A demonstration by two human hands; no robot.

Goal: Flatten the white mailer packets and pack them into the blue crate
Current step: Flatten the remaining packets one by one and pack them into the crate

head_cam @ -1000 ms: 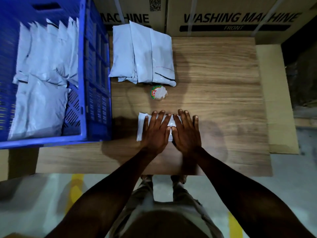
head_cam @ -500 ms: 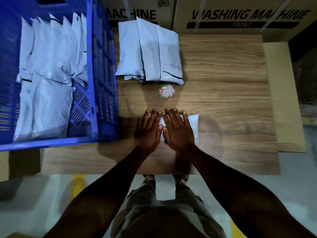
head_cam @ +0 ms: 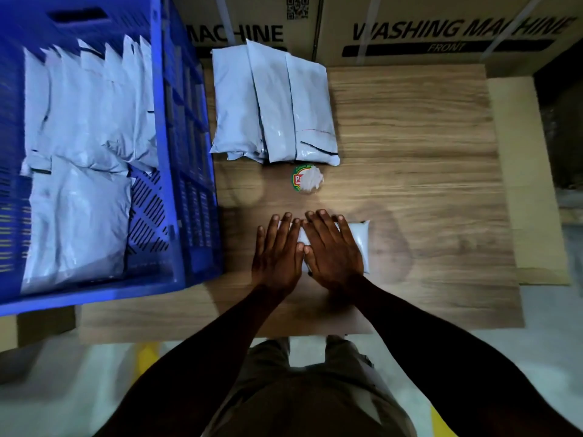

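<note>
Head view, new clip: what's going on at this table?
A person is flattening a white mailer packet on the wooden table, pressing down on it with both palms: left hand and right hand side by side, fingers straight. The blue crate to the left already holds many packed packets. A stack of mailer packets waits at the table's far edge, with a small round sticker-like item just in front of it.
</note>
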